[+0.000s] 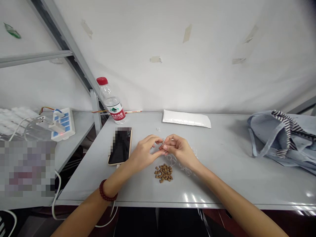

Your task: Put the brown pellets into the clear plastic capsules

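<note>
Clear plastic piece (163, 142) — upright, between left hand (143, 153) and right hand (179, 149)

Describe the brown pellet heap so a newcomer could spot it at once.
On the grey table, find the person's left hand and right hand. Below them lies a small heap of brown pellets, the only brown pieces, beside crumpled clear plastic.

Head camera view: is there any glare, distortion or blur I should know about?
In the head view, bright glare streaks the near edge of the grey table, the wide lens bows the metal shelf frame, and a pixelated patch covers the lower left.
</note>
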Demonstrator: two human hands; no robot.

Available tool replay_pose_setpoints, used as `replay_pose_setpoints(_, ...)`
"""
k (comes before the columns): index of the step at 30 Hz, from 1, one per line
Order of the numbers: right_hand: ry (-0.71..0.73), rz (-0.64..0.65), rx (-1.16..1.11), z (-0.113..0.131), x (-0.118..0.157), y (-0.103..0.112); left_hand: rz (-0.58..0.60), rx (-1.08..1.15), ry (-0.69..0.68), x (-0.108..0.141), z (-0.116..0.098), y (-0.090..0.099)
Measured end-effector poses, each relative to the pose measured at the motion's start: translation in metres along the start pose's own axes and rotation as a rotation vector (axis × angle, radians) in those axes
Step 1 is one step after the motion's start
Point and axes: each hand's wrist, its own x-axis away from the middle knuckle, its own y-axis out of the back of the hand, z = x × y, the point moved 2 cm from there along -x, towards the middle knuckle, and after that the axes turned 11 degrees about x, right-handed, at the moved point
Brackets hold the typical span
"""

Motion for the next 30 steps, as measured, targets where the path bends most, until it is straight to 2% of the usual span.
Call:
replay_pose_setpoints(7,-0.007,0.009,0.046,0.003,0.003,-0.001,-0.026,-0.068,-0.099,0.004,0.003,-0.008)
replay_pose_setpoints(14,0.028,0.073,0.132,0.007,0.000,-0.002,0.004,-0.070,-0.091,0.001,0.007,0.001)
replay_pose_setpoints(17,0.088,-0.083,0.375,0.005,-0.014,0.011,0.079,-0.154,-0.004,-0.002,0.016,0.006)
replay_pose_setpoints(19,0.191,-0.237,0.673,0.003,-0.031,0.023,0.153,-0.218,0.053,-0.004,0.022,0.007)
replay_pose_setpoints(20,0.255,-0.243,0.844,0.002,-0.041,0.027,0.184,-0.235,0.073,-0.005,0.024,0.008)
replay_pose_setpoints(25,0.397,0.000,1.033,-0.004,-0.087,0.035,0.230,-0.220,0.090,-0.005,0.029,0.009)
replay_pose_setpoints(27,0.431,0.085,1.097,-0.004,-0.096,0.032,0.236,-0.207,0.085,-0.004,0.030,0.011)
replay_pose_setpoints(30,0.448,0.137,1.170,-0.005,-0.097,0.029,0.245,-0.184,0.092,-0.004,0.030,0.015)
